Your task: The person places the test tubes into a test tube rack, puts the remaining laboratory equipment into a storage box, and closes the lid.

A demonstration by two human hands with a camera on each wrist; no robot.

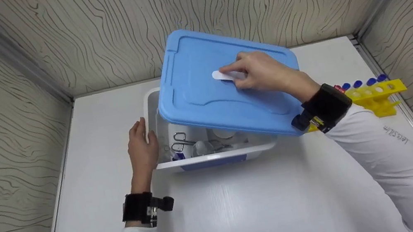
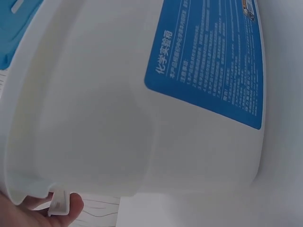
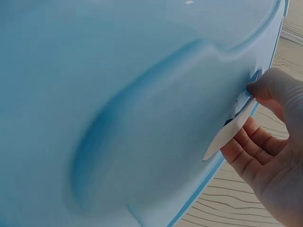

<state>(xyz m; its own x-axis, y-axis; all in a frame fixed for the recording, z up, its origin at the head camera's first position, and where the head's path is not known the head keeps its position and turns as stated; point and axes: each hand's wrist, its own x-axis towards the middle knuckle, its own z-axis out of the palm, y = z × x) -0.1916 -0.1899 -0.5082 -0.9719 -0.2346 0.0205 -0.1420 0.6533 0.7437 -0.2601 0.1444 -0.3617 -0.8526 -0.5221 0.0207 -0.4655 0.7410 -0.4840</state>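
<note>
A light-blue lid (image 1: 197, 63) sits askew over a white plastic box (image 1: 213, 157), leaving the box's front left part uncovered. My right hand (image 1: 264, 70) grips the white handle (image 1: 220, 75) on the lid's top; in the right wrist view, thumb and fingers close round that handle (image 3: 227, 135). At the box's left side is my left hand (image 1: 142, 147), its fingers around a white tab (image 2: 59, 203) below the rim in the left wrist view. Inside the box lie a metal tool with two finger loops (image 1: 180, 140) and other items, partly hidden by the lid.
A yellow rack (image 1: 378, 91) with several blue-capped tubes (image 1: 357, 84) stands at the right, partly behind my right forearm. A blue printed label (image 2: 208, 71) covers part of the box's front wall. Wood-patterned panels (image 1: 132, 23) enclose the white table (image 1: 223, 214).
</note>
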